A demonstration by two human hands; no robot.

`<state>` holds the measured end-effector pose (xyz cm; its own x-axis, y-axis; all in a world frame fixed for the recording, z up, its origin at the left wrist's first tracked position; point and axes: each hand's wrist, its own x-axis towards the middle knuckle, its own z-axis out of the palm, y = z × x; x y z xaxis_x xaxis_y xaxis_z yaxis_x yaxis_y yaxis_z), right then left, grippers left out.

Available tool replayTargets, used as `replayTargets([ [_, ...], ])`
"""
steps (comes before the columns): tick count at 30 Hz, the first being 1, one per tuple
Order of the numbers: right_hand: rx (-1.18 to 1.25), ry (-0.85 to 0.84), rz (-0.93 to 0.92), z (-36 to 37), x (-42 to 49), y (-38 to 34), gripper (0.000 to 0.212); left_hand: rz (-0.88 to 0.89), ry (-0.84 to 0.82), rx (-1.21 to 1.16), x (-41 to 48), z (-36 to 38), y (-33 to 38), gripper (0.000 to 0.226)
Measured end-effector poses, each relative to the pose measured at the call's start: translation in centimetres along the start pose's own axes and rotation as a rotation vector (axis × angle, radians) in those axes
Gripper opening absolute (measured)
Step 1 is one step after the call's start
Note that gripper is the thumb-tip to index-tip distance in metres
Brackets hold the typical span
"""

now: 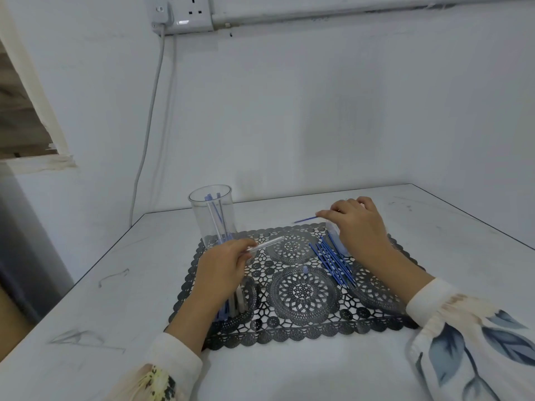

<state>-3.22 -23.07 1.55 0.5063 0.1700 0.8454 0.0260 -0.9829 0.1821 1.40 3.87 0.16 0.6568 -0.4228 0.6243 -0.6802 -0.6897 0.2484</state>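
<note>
— Two hands in the head view, our only one. We log the left hand [223, 267] first: over the left side of the black lace mat [304, 293], fingers and thumb curled round one end of a clear barrel [266, 243].

— We agree. The barrel's free end slants up and to the right, above the mat's far half. And the right hand [359, 224]?

— It is raised over the mat's far right corner. Thumb and forefinger pinch a blue refill [305, 219], and the other fingers are curled in above.

— We see the refill pointing left, its tip over the mat's far edge. It is near the barrel's open end but apart from it.

— On to the stock. We note a pile of blue refills [333, 261] lying slantwise on the right of the mat, just below the right hand.

— More barrels [238, 302] lie under the left wrist, near the mat's left edge. They are partly hidden, so we cannot count them.

— A small cap [304, 269] stands at the mat's middle. A clear cup [212, 215] is upright at the mat's far left corner, with several pens standing inside.

— The mat lies mid-table [115, 285], closer to the near edge. On the wall behind we see a socket [185, 13] with a cable [147, 125] hanging down.
</note>
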Motion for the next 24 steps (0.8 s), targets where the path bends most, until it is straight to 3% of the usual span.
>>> replayTargets([
  [8, 0.114, -0.043, -0.120, 0.9, 0.0, 0.3, 0.049, -0.061, -0.022, -0.021, -0.1, -0.1, -0.1, 0.023],
  [16, 0.171, -0.310, -0.354, 1.8, -0.8, -0.7, 0.041, -0.082, -0.028, -0.036, 0.0, -0.1, -0.2, 0.023],
  [24, -0.036, -0.620, -0.329, 1.8, -1.1, -1.2, 0.017, -0.081, -0.042, -0.032, -0.1, -0.1, -0.2, 0.025],
])
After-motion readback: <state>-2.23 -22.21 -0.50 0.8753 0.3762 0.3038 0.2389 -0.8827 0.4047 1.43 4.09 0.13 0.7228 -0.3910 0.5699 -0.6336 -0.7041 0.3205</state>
